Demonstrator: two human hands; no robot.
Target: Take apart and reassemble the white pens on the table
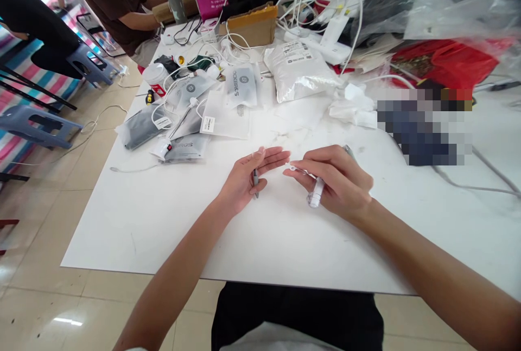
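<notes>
Over the white table (171, 215), my left hand (248, 177) lies palm up with its fingers stretched out. Its thumb presses a small grey pen-like piece (255, 180) against the palm. My right hand (336, 180) is curled round a small white cylinder-like part (316, 195). Its fingertips pinch a thin white tip (293, 167) that points at the left fingertips. A grey end (349, 150) sticks out behind the right hand. The two hands are almost touching.
Grey and white sealed pouches (240, 88) and white cables (179, 85) lie at the far left of the table. A cardboard box (252, 25), a silver bag (299, 71) and red plastic (443, 61) crowd the back. A seated person (118, 4) and blue stools (36, 123) are at left.
</notes>
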